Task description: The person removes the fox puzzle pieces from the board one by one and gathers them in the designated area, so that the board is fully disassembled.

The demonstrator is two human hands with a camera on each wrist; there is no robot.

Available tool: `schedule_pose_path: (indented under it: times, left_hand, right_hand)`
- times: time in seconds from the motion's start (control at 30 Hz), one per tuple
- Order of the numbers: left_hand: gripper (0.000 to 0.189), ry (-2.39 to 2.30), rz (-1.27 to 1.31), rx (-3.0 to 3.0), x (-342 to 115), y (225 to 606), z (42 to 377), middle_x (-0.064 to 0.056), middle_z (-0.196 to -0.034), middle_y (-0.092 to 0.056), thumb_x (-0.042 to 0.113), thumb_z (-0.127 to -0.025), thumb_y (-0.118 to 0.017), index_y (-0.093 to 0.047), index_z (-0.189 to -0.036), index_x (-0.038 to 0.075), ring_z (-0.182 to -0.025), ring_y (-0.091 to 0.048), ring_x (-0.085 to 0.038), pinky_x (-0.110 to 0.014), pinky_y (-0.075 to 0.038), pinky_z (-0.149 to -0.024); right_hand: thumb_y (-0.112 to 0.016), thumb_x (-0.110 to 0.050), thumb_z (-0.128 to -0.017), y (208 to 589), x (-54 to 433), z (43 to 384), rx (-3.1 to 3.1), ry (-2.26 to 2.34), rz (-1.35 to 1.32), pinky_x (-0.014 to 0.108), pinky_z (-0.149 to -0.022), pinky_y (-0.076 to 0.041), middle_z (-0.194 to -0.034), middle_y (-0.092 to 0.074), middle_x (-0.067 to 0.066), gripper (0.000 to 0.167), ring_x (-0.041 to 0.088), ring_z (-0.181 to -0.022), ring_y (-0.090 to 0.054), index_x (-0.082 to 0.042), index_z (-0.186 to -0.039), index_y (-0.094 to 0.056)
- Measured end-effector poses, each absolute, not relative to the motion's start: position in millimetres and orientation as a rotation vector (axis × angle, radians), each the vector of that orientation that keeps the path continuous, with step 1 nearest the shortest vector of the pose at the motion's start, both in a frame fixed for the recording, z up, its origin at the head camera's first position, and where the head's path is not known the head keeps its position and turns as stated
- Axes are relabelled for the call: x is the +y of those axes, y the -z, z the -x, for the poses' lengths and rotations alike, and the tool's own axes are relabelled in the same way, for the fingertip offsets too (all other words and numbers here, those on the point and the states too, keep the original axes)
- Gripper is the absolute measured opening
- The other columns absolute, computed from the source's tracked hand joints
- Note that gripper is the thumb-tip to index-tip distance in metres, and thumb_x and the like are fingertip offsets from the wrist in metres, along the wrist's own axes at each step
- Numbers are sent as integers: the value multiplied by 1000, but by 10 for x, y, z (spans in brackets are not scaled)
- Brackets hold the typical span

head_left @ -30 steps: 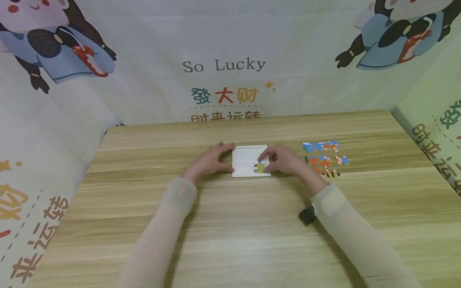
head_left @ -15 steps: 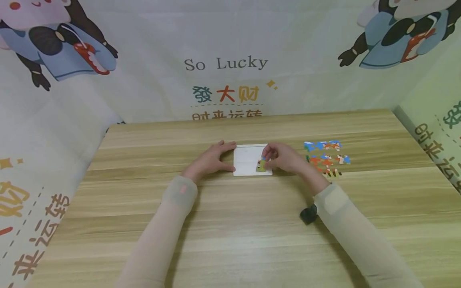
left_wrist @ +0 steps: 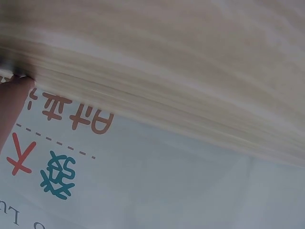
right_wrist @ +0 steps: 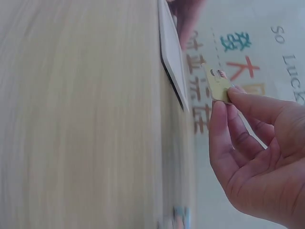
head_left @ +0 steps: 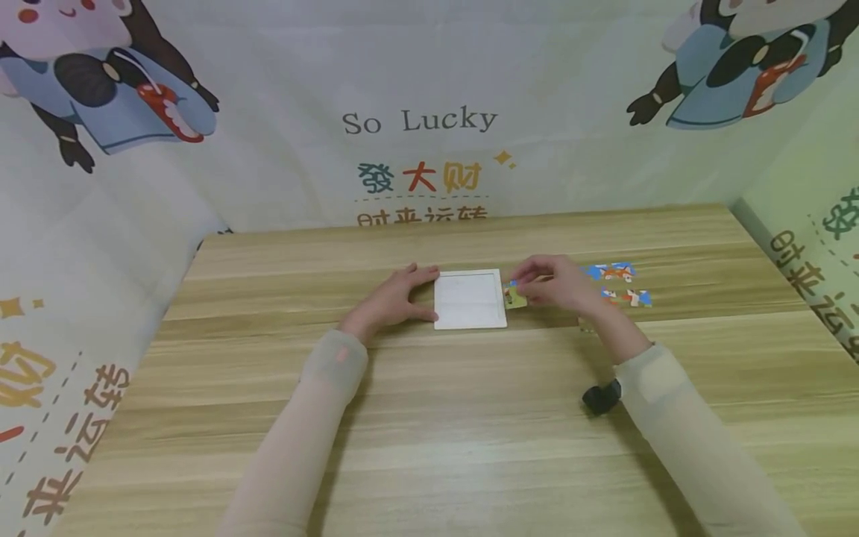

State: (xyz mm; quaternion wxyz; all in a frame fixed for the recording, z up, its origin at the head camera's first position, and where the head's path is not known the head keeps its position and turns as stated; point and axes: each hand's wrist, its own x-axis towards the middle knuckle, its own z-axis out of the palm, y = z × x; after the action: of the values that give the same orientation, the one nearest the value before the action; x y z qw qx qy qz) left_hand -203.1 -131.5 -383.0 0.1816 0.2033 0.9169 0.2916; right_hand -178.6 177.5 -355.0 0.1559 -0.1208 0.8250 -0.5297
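A white square puzzle tray [head_left: 469, 326] lies flat on the wooden table, its recess bare. My left hand [head_left: 394, 297] steadies its left side, thumb and forefinger spread to touch the edge near the two corners. Just past the tray's right edge, my right hand [head_left: 562, 286] pinches a yellow-green jigsaw piece [head_left: 514, 299] between thumb and fingers. The right wrist view shows this jigsaw piece [right_wrist: 218, 88] lifted off the table, part of its face covered by the thumb. Only a finger [left_wrist: 14, 102] of the left hand enters the left wrist view.
Loose blue and orange jigsaw pieces [head_left: 619, 271] lie in rows to the right, some hidden behind my right hand and wrist. A black device [head_left: 601, 398] sits at the right cuff. Printed cloth [head_left: 288, 149] hangs behind the table [head_left: 429, 418].
My right hand has lifted the yellow-green jigsaw piece out of the tray's lower right corner and carried it rightward past the edge. The left hand has stayed in place.
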Motion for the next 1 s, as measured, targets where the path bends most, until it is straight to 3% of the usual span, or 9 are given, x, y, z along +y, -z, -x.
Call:
schedule_pose_path:
  times: [0.17,0.4,0.6,0.9,1.0]
  left_hand:
    - [83,-822,-581,2594,-1330,3853,2034,-5,-167,-23,32,-87,-77,-33,-157,18,-157,-7,-34,-56,-13,-125]
    - [83,-826,-574,2593,-1341,3869,2019,-4,-167,-23,33,-87,-77,-34,-157,18,-157,-7,-33,-56,-14,-125]
    - [83,-825,-585,2597,-1337,3870,2019,-3,-167,-25,32,-87,-78,-34,-156,18,-157,-7,-33,-56,-13,-125]
    - [82,-826,-600,2596,-1326,3863,2028,-3,-166,-25,30,-87,-77,-35,-156,16,-157,-6,-33,-56,-12,-125]
    - [82,-830,-597,2594,-1328,3854,2025,-3,-166,-25,30,-87,-77,-35,-156,17,-157,-6,-32,-56,-12,-125]
  right_hand:
    - [-62,-13,-98,3492,2091,1715,2445,1456,296,29,-79,-60,-105,-61,10,31,9,-84,-65,5,-124,-61]
    - [-63,-14,-98,3512,2545,1636,2481,1483,182,23,-74,-59,-94,-59,-8,32,3,-80,-64,5,-124,-59]
    - [-62,-11,-98,3567,2947,1559,2461,1547,124,19,-74,-59,-88,-62,-19,13,-4,-82,-63,-17,-108,-68]
    - [-59,-2,-98,3652,3321,1421,2439,1553,112,15,-70,-56,-87,-65,-27,34,-8,-81,-62,-35,-95,-69]
    - [-61,-1,-97,3679,3380,1389,2434,1530,74,16,-69,-57,-84,-66,-27,32,-8,-79,-62,-32,-94,-70]
